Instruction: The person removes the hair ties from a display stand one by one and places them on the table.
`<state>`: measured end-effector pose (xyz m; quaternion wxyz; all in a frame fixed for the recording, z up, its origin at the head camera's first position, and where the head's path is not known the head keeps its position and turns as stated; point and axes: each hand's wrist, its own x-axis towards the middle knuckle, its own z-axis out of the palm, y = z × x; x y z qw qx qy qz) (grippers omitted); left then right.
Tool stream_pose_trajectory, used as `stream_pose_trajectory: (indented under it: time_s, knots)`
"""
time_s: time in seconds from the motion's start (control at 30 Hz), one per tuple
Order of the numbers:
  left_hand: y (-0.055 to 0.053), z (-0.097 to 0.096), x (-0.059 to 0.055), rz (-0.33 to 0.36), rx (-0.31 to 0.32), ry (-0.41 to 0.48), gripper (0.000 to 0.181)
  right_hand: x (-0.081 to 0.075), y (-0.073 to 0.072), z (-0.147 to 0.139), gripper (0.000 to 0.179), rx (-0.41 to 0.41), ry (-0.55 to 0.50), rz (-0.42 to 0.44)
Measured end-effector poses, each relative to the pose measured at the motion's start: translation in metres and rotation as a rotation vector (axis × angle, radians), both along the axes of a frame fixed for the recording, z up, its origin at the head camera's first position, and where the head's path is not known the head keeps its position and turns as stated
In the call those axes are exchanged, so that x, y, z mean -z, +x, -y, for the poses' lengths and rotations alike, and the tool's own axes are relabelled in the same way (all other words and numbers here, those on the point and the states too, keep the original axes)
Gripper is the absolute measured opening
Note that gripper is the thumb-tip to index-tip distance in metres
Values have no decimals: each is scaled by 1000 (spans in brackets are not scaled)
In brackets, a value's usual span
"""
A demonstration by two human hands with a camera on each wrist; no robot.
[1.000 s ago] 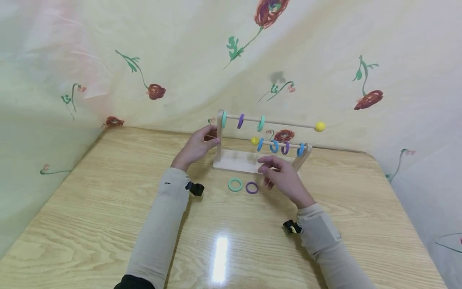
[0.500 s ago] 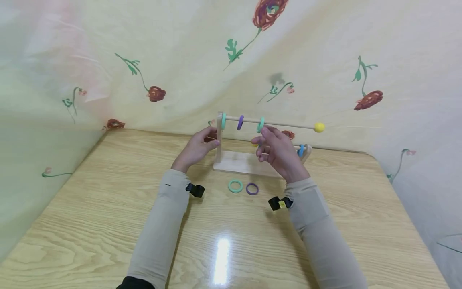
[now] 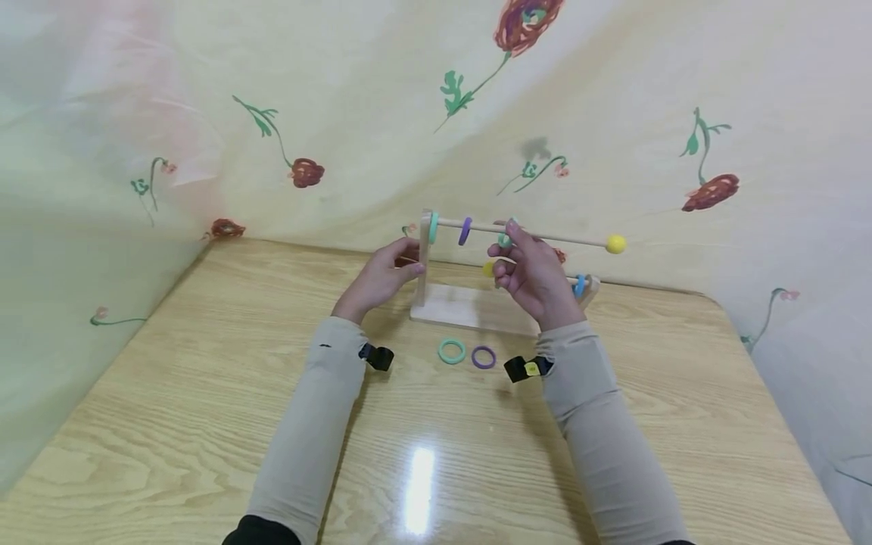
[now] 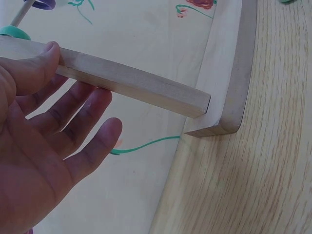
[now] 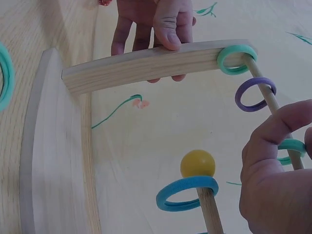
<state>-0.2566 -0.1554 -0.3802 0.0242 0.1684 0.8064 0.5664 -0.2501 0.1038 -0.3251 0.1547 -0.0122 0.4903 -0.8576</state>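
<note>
A wooden stand (image 3: 453,303) has two dowels with yellow ball ends, one high and one lower. My left hand (image 3: 381,280) holds its left post (image 4: 131,80), thumb on one face and fingertips on the other. On the upper dowel hang a green hair tie (image 5: 236,59) against the post, a purple hair tie (image 5: 254,95) and another green hair tie (image 5: 292,145). My right hand (image 3: 534,280) pinches that last one between thumb and index finger. A blue hair tie (image 5: 187,193) hangs behind the lower yellow ball (image 5: 197,164). My right hand hides part of the lower dowel.
A green hair tie (image 3: 452,351) and a purple hair tie (image 3: 484,357) lie flat on the wood-grain table (image 3: 272,424) in front of the stand. A flower-patterned cloth (image 3: 381,113) hangs close behind it.
My right hand has risen from near the stand's base to the upper dowel and taken hold of the green hair tie there. The left hand stays on the post.
</note>
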Motion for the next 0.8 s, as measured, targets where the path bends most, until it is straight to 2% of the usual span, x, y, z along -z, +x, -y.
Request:
stream_pose_trajectory:
  time_s: [0.1, 0.27, 0.53, 0.8]
  knots:
    - [-1, -1, 0, -5, 1, -5, 32, 0, 0, -4, 41, 2, -31, -3]
    - [-1, -1, 0, -7, 0, -9, 32, -1, -1, -13, 43, 24, -86, 16]
    - [-1, -1, 0, 9, -6, -9, 32, 2, 1, -33, 26, 13, -166, 3]
    - [-3, 0, 2, 12, -6, -6, 34, 1, 2, -51, 26, 26, -317, 42]
